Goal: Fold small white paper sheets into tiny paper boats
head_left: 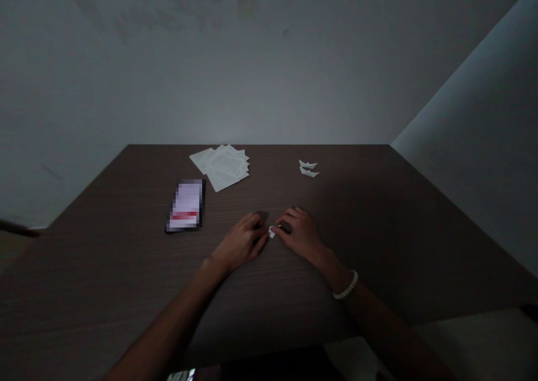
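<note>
Between my fingertips, low over the middle of the dark table, is a small folded piece of white paper. My right hand pinches it between thumb and forefinger. From the other side my left hand has its fingers closed on the paper's left edge. Much of the paper is hidden by the fingers, so its folded shape is hard to make out. Farther back, to the right, two small folded paper boats lie close together.
A fanned stack of printed paper sheets lies at the back left. Nearer, a phone with a blurred lit screen rests on the brown wooden table. A grey wall stands behind the table's far edge, another along the right.
</note>
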A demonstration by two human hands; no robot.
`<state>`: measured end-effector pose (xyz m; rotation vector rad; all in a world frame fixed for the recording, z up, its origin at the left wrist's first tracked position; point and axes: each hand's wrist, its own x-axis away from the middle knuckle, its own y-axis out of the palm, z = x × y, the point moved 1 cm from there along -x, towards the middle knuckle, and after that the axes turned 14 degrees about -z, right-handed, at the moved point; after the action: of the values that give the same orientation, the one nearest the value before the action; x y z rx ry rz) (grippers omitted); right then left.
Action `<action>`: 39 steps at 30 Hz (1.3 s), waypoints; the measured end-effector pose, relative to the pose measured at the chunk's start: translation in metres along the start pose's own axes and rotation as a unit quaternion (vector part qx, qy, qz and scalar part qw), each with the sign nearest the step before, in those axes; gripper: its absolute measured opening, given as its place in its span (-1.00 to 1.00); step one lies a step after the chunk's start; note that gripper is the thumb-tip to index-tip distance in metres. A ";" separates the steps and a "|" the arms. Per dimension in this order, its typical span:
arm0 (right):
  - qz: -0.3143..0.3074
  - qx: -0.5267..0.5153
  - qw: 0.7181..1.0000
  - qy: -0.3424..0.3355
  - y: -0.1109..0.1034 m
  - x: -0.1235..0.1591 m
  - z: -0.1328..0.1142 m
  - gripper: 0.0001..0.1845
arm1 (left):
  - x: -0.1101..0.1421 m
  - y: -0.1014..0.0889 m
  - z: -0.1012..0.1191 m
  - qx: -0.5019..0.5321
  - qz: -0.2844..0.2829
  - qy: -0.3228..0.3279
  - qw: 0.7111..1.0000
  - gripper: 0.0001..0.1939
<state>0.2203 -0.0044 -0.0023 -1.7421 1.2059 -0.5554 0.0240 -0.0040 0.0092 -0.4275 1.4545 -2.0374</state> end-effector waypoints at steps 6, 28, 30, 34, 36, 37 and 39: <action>-0.009 -0.016 1.000 0.007 -0.003 -0.001 -0.004 -0.85 | -0.003 0.005 -0.007 0.060 0.077 -0.031 0.995 -0.78; 0.004 -0.041 0.999 -0.022 0.001 -0.002 0.000 -0.90 | -0.004 0.011 -0.012 0.103 0.071 -0.024 0.992 -0.78; 0.011 -0.079 0.996 -0.028 -0.001 -0.002 -0.002 -0.88 | -0.004 0.008 -0.011 0.116 0.081 -0.022 0.990 -0.77; 0.017 -0.168 0.985 -0.025 -0.002 -0.002 -0.002 -0.85 | -0.004 0.003 -0.010 0.150 0.082 -0.016 0.985 -0.75; 0.010 -0.207 0.978 -0.014 -0.001 -0.002 -0.001 -0.86 | -0.005 0.002 -0.010 0.169 0.077 -0.019 0.982 -0.74; 0.006 -0.222 0.975 -0.008 -0.001 -0.002 -0.001 -0.87 | -0.005 0.001 -0.009 0.177 0.074 -0.022 0.981 -0.74; -0.002 -0.236 0.972 0.002 -0.001 -0.002 0.000 -0.88 | -0.005 0.000 -0.008 0.191 0.070 -0.035 0.979 -0.74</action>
<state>0.2201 -0.0029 -0.0011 -2.1372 1.4192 -0.2825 0.0229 0.0050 0.0069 -0.2257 0.9898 -2.1007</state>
